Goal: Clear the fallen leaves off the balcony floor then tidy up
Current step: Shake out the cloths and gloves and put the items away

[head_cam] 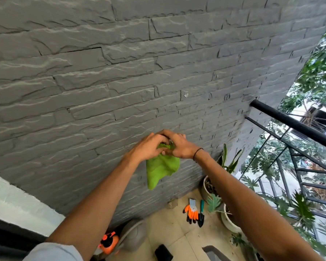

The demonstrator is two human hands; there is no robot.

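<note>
A bright green cloth hangs in front of the grey stone wall, bunched at its top between both hands. My left hand grips the upper left of the cloth with curled fingers. From the right, my right hand pinches the same top edge, a black band on its wrist. The two hands touch each other just in front of the wall. What lies behind the fingers is hidden.
On the tiled floor lie orange-and-black gloves and a green-handled trowel. Potted plants stand along the black railing at right. An orange sprayer and a grey bin sit at the wall's foot.
</note>
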